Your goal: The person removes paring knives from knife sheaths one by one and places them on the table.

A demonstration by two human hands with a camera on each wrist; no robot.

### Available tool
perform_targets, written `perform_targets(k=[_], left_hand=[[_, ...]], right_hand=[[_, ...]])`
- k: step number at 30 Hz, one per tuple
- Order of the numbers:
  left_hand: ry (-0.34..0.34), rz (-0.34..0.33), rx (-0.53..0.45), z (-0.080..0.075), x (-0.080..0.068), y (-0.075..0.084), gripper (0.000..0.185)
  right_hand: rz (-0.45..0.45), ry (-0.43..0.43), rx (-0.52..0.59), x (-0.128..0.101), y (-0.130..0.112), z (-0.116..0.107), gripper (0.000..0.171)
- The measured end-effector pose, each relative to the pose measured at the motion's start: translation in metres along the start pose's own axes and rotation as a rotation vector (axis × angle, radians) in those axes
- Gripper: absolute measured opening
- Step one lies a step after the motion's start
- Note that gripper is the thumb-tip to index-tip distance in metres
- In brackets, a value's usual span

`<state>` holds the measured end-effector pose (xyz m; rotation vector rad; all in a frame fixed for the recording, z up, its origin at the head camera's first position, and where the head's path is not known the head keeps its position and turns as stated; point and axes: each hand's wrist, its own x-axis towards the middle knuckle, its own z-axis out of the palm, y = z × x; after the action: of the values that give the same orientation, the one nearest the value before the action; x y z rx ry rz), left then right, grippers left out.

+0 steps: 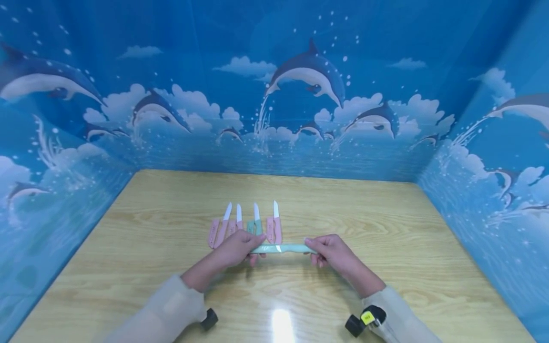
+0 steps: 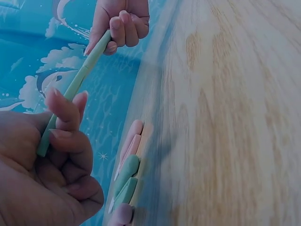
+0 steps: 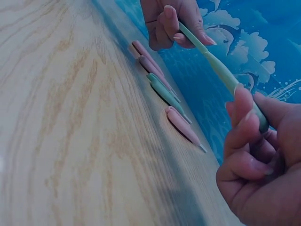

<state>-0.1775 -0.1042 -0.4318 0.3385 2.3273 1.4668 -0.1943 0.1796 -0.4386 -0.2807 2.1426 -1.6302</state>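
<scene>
A light green paring knife [image 1: 296, 248] is held level above the table, with its green sheath [image 1: 266, 249] over most of the blade. A short white bit of blade shows between sheath and handle. My left hand [image 1: 237, 247] pinches the sheath's end between thumb and fingers; the left wrist view shows that hand [image 2: 51, 165] close up. On the other side, my right hand [image 1: 334, 255] grips the handle's butt end, thumb on top, and its curled fingers [image 3: 242, 162] show in the right wrist view.
Behind the hands lie several unsheathed knives in a row, each beside its sheath: pink knives [image 1: 278, 231] and one green knife [image 1: 258, 226]. Their white blades point to the back. The wooden table [image 1: 364, 209] meets a blue dolphin-print curtain [image 1: 257, 157] at the back and sides.
</scene>
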Motion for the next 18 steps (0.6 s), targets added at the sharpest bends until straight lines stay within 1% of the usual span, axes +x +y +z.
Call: perform_targets(k=[3, 5, 7, 9, 10, 12, 14, 16, 18], left_hand=[[0.004, -0.013, -0.004, 0.0, 0.0, 0.0, 0.052], [0.024, -0.021, -0.003, 0.0, 0.0, 0.001, 0.051], [0.07, -0.015, 0.025, 0.0, -0.001, 0.004, 0.05], [0.145, 0.012, 0.102, 0.002, -0.003, 0.007, 0.045], [0.189, 0.037, 0.166, 0.002, -0.003, 0.01, 0.042], [0.269, 0.106, 0.333, 0.004, -0.006, 0.014, 0.04], [0.333, 0.187, 0.532, 0.005, -0.009, 0.019, 0.049], [0.372, 0.284, 0.708, 0.006, -0.011, 0.021, 0.06], [0.381, 0.387, 0.826, 0.008, -0.013, 0.022, 0.065]], right_hand=[[-0.016, -0.01, 0.013, 0.0, 0.0, 0.0, 0.047], [-0.014, -0.008, 0.022, 0.0, 0.0, 0.0, 0.047], [-0.011, -0.003, 0.028, 0.0, 0.0, -0.001, 0.048], [-0.009, 0.0, 0.032, 0.0, 0.0, -0.001, 0.049], [-0.009, 0.0, 0.034, 0.0, -0.001, -0.001, 0.049], [-0.012, -0.002, 0.037, 0.0, -0.001, -0.001, 0.05], [-0.017, -0.003, 0.041, 0.0, -0.001, -0.002, 0.049], [-0.022, -0.002, 0.044, 0.0, 0.0, -0.002, 0.049], [-0.025, 0.001, 0.047, 0.0, 0.001, -0.002, 0.049]])
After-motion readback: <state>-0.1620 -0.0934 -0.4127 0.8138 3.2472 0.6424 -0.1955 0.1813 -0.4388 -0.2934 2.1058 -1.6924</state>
